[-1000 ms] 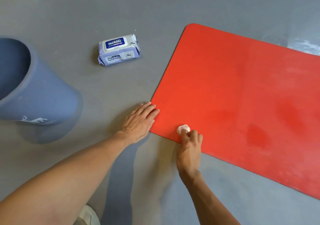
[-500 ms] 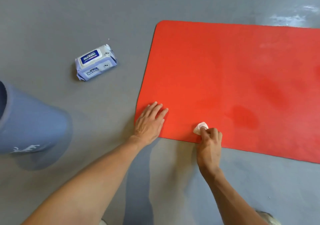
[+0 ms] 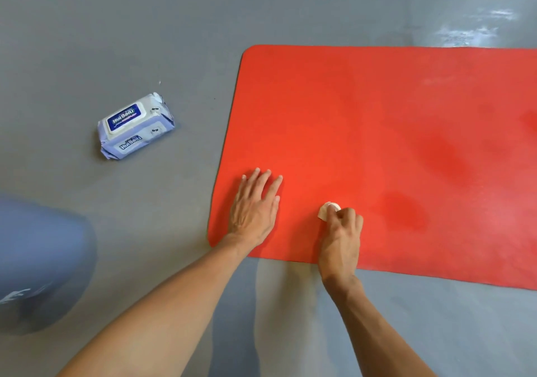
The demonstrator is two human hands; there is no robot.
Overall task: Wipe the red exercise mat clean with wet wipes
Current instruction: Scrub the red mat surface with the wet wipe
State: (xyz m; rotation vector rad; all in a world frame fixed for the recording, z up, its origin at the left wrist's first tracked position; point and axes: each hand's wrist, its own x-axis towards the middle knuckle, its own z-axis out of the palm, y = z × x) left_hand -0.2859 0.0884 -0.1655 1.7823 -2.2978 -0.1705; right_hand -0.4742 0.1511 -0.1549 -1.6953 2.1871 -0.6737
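Red flat foam exercise mat (image 3: 377,144) lay on grey floor (image 3: 116,28); left hand (image 3: 254,211) pressed it with straight fingers, right hand (image 3: 341,231) pinched a small white crumpled wipe (image 3: 327,209).

Red mat (image 3: 377,132) with darker patches, white wipe (image 3: 327,210), blue-and-white pack (image 3: 135,127), grey floor (image 3: 116,28).

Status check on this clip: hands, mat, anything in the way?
Left hand flat on red rubber exercise mat. Right hand pinches crumpled white wet wipe against mat, near edge. Nothing blocking; wipes pack and blue bin off mat.
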